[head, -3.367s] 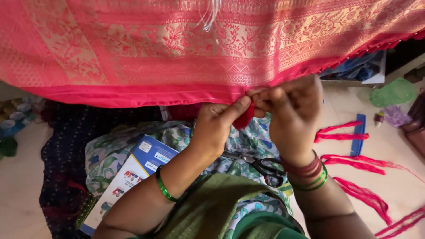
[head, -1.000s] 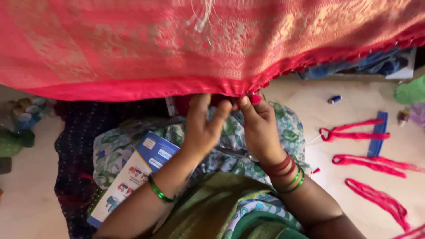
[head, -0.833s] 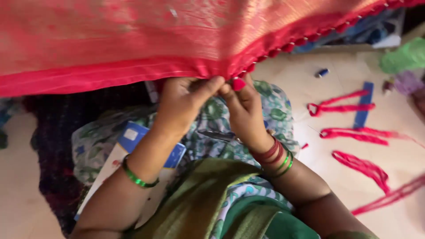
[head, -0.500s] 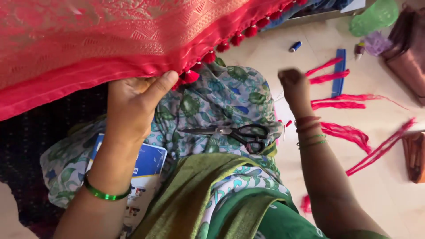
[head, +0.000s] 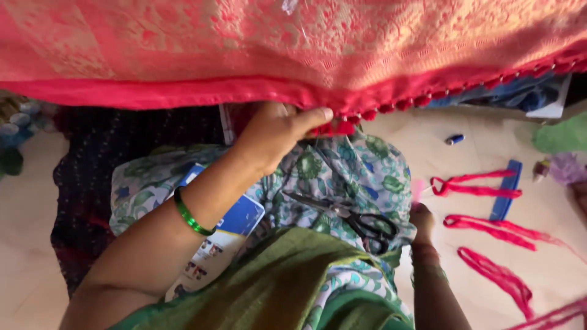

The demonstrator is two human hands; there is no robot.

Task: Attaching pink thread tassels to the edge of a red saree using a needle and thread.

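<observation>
— Pinching the sari [head: 293, 49] hem was our left hand [head: 275, 131]: thumb out along the red edge, fingers curled under it, closed on the cloth just beside the row of small red tassels [head: 367, 114].

— And our right hand [head: 420, 215]?

— Low beside the lap, off the sari. We could not tell how far its fingers were open; it was blurred, with something pink [head: 417, 188] just above it that we could not make out.

— What lay about us?

— Black-handled scissors [head: 361, 221] rested on the floral cloth [head: 342, 177] over the lap. A booklet [head: 229, 235], blue and white with small pictures along its lower part, lay under our left forearm. On the floor to the right, red thread bundles [head: 483, 229] lay well apart from the sari, one looped on a flat blue strip [head: 506, 198]. A small blue spool [head: 455, 139] lay farther off.
</observation>
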